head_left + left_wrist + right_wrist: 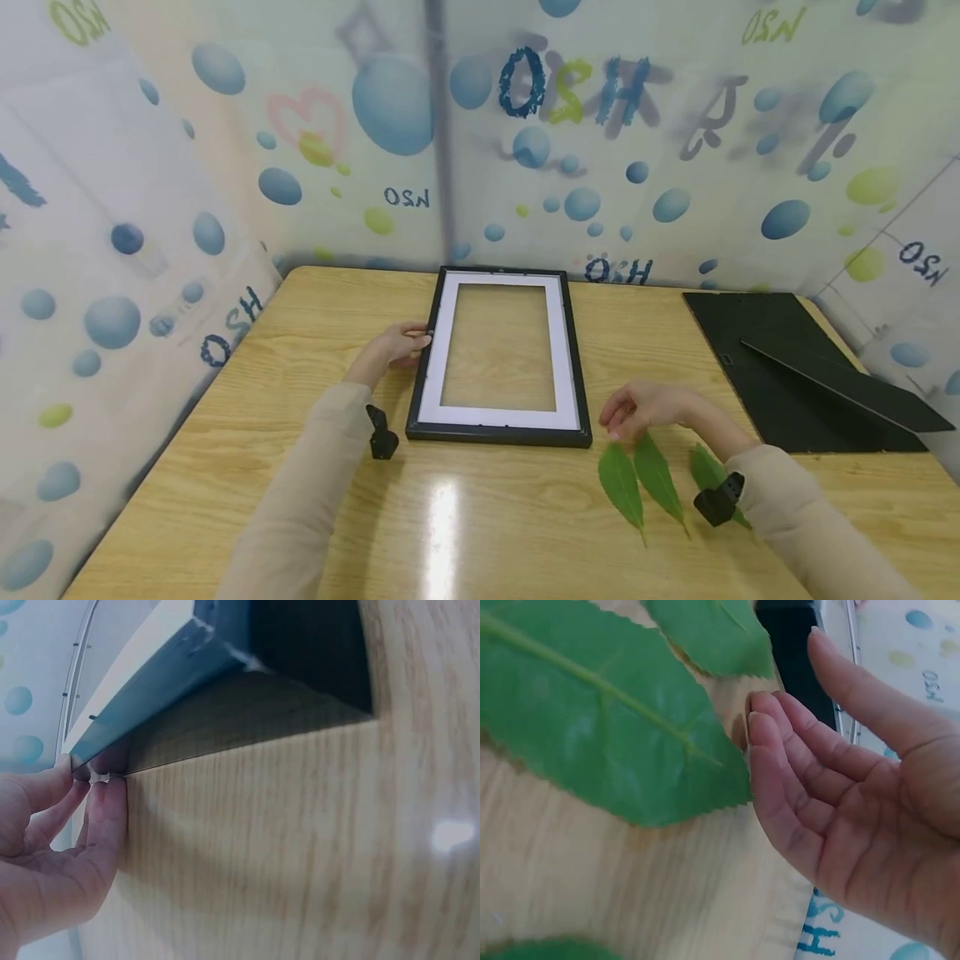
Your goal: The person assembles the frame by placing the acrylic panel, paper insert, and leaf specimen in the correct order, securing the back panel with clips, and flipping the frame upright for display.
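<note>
A black photo frame with a white mat lies on the wooden table. At its left side, my left hand touches the outer edge with its fingertips, thumb a little above the fingers in the left wrist view. My right hand hovers at the upper tips of two green leaves, right of the frame's lower corner. In the right wrist view its thumb stands well apart from its bent fingers, and the fingertips are right beside the tip of a large leaf. A third leaf is partly hidden under my right forearm.
A black backing board lies at the table's right end, its easel stand raised and reaching over the right edge. Patterned curtains enclose the table at the back and sides. Light glares off the wooden tabletop near the front.
</note>
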Demonstrator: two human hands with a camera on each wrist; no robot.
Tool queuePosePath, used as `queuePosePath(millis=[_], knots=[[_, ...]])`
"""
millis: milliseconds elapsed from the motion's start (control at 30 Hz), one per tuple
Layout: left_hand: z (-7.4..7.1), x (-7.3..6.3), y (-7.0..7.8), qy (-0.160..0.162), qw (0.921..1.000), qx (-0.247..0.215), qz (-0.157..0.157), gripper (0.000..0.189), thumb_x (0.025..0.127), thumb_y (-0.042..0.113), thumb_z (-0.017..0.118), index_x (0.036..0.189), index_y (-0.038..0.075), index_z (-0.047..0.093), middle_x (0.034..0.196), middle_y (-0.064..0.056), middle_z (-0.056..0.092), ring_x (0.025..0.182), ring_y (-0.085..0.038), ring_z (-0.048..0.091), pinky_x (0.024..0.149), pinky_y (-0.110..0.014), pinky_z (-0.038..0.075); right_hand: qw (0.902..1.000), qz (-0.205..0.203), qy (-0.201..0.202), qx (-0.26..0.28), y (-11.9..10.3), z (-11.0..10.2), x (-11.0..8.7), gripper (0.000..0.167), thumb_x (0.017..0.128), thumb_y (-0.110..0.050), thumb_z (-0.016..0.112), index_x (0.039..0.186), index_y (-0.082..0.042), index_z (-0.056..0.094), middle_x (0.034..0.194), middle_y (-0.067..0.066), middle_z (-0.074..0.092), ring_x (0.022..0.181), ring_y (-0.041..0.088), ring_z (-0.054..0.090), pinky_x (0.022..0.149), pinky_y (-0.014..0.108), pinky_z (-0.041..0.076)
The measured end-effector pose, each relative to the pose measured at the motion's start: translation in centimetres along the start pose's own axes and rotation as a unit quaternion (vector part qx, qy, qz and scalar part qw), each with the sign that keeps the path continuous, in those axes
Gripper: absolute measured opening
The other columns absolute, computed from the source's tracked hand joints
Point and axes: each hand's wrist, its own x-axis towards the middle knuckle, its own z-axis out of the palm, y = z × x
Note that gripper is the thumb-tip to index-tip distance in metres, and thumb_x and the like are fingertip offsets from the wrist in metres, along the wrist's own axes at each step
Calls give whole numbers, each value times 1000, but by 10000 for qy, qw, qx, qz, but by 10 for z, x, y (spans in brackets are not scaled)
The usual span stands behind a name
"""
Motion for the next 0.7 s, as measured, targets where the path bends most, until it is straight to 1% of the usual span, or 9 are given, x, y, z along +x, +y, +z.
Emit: queuePosePath(millis=[67,167,300,433,567,700], knots=[[0,-2,0,3,10000,-3,11,50,96,16,45,143,12,29,144,-18,34,125,-27,45,102,-35,42,9998,-162,-123,-79,-1,3,1,33,78,-9,70,103,9,60,86,7,65,76,10,57,65,21,49],[0,-2,0,-24,9999,-86,56,50,96,15,44,144,10,28,145,-18,33,126,-27,44,103,-35,42,9988,-297,-218,-319,-3,8,4,25,76,-8,71,94,7,63,79,3,64,70,7,55,61,19,47],[1,0,0,-37,9998,-171,66,50,96,14,44,144,10,28,145,-18,32,126,-28,43,103,-35,41,9973,-412,-328,-508,-5,9,4,17,78,-8,70,87,5,64,76,1,64,66,5,53,57,17,45],[1,2,0,-2,9999,-163,25,50,96,15,45,143,12,29,145,-17,33,126,-27,44,103,-35,41,9973,-377,-349,-520,-7,8,3,20,77,-7,70,91,6,63,78,4,63,68,6,53,59,18,46],[2,3,0,17,9999,-140,7,49,96,16,45,143,12,30,144,-17,34,125,-26,45,102,-35,42,9972,-176,-382,-622,-7,7,0,25,74,-8,74,94,2,63,82,4,62,73,9,54,63,20,47],[1,2,-1,16,9997,-261,22,50,96,14,45,143,11,30,144,-17,33,124,-26,45,102,-35,42,9951,-154,-561,-795,-7,8,-3,20,74,-6,73,92,0,64,81,4,63,72,8,53,63,20,47]])
